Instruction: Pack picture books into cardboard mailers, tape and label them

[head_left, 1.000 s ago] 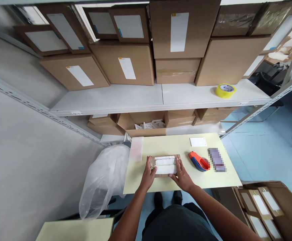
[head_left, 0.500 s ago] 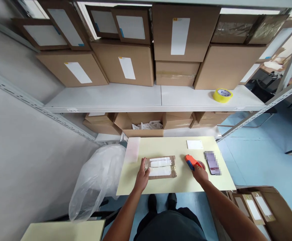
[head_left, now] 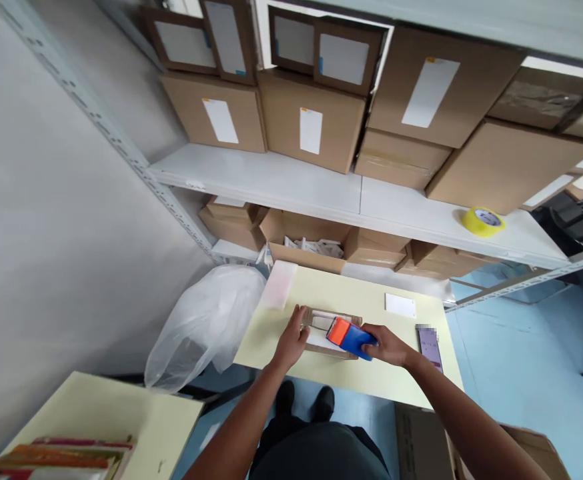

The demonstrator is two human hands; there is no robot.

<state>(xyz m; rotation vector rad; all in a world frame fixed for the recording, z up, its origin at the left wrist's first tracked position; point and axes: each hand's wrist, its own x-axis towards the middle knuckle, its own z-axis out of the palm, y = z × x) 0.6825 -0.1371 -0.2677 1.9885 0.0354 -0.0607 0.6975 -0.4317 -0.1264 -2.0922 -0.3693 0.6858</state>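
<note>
A small flat cardboard box [head_left: 327, 317] with white labels on top lies on the pale yellow table [head_left: 371, 380]. My left hand [head_left: 291, 340] rests against the box's left end, fingers pressed to its side. My right hand [head_left: 387, 345] is closed round the blue handle of an orange and blue tape dispenser [head_left: 349, 335], which is held over the right part of the box.
A phone [head_left: 429, 343], a white card [head_left: 400, 305] and a pale pink pad [head_left: 279, 285] lie on the table. A clear plastic bag [head_left: 206, 323] hangs at its left. Shelves behind hold cardboard boxes [head_left: 311, 127] and a yellow tape roll [head_left: 482, 221]. Another table with books [head_left: 56, 460] is near left.
My right hand left the box, took the tape dispenser from the table and brought it left over the box. My left hand stayed at the box's left end. The view swung left.
</note>
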